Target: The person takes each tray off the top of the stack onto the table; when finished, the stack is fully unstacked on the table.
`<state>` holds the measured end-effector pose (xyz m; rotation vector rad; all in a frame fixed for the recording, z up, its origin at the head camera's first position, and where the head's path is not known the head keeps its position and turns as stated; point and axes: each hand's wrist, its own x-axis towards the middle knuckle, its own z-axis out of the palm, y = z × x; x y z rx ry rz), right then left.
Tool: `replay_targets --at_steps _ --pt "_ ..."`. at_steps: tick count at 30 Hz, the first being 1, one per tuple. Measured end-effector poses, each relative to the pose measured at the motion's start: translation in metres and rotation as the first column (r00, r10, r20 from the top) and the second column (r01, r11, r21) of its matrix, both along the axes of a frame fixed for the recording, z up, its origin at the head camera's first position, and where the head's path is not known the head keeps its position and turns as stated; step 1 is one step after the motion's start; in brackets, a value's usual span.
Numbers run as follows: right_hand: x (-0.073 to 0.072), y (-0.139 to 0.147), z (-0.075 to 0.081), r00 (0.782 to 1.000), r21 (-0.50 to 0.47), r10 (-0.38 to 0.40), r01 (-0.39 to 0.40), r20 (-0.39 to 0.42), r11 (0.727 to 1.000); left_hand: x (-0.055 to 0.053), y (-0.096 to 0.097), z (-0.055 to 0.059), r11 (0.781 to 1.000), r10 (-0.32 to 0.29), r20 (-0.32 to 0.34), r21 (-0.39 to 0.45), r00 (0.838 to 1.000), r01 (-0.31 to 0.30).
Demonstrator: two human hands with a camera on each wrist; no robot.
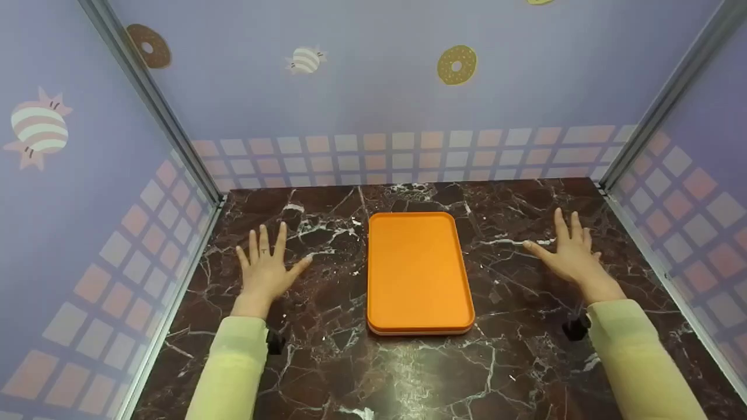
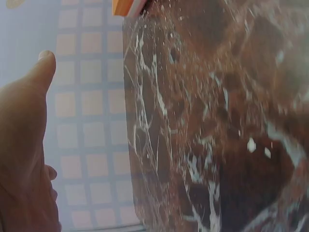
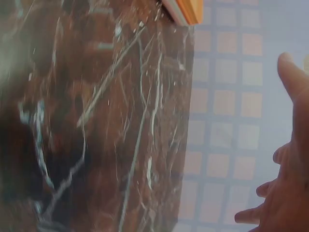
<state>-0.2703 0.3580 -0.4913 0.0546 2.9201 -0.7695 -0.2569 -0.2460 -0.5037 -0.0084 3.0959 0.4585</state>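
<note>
An orange rectangular tray with rounded corners lies in the middle of the dark marbled table, a paler layer showing under its near edge. To its left, my left hand is spread palm down with straight fingers and holds nothing. My right hand is on the other side, apart from the tray, its fingers extended and nothing in it. In the left wrist view the thumb of the left hand points up, and only a corner of the tray shows. The right wrist view has the right hand and another tray corner.
The marbled table has white veins and small pale specks. A purple back wall with printed squares and doughnuts closes the far side. Side panels in metal frames stand at left and right. Dark wrist devices sit under the sleeves.
</note>
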Motion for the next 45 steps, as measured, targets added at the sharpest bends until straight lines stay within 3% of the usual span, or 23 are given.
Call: replay_targets --at_steps 5,10,13,16,21,23,25,28,31,34,37,45 --pt "0.001 -0.009 -0.009 1.0 -0.127 0.002 -0.006 -0.027 0.992 0.0 0.014 -0.002 0.995 0.0 0.01 0.098 1.0 -0.001" --pt "0.006 -0.023 -0.019 0.997 -0.261 -0.022 0.004 -0.068 0.965 0.001 0.028 -0.006 0.975 0.018 0.032 0.219 0.999 -0.025" --pt "0.01 -0.033 -0.027 0.995 -0.363 -0.057 0.022 -0.085 0.932 0.003 0.038 -0.009 0.95 0.029 0.041 0.311 0.999 -0.04" --pt "0.015 -0.045 -0.037 0.993 -0.471 -0.094 0.047 -0.077 0.881 0.005 0.049 -0.014 0.906 0.045 0.017 0.421 0.999 -0.048" --pt "0.024 -0.066 -0.053 0.991 -0.648 -0.133 0.104 0.005 0.754 0.008 0.071 -0.027 0.804 0.094 -0.026 0.591 0.995 -0.06" --pt "0.026 -0.074 -0.059 0.989 -0.713 -0.143 0.13 0.042 0.689 0.009 0.08 -0.032 0.736 0.099 0.0 0.673 0.995 -0.073" --pt "0.029 -0.082 -0.063 0.986 -0.767 -0.149 0.154 0.076 0.624 0.01 0.088 -0.037 0.654 0.088 0.047 0.751 0.995 -0.093" --pt "0.031 -0.091 -0.069 0.982 -0.82 -0.154 0.175 0.107 0.545 0.013 0.097 -0.043 0.532 0.071 0.12 0.835 0.99 -0.139" --pt "0.033 -0.099 -0.075 0.979 -0.861 -0.153 0.19 0.132 0.471 0.016 0.105 -0.049 0.47 0.058 0.154 0.868 0.986 -0.163" --pt "0.037 -0.107 -0.083 0.977 -0.888 -0.144 0.203 0.156 0.414 0.02 0.111 -0.054 0.448 0.054 0.175 0.876 0.983 -0.181" --pt "0.04 -0.115 -0.089 0.976 -0.904 -0.126 0.211 0.176 0.371 0.024 0.117 -0.058 0.443 0.047 0.195 0.875 0.98 -0.196" --pt "0.046 -0.128 -0.1 0.977 -0.911 -0.107 0.212 0.186 0.353 0.028 0.127 -0.062 0.467 0.035 0.215 0.86 0.976 -0.207"
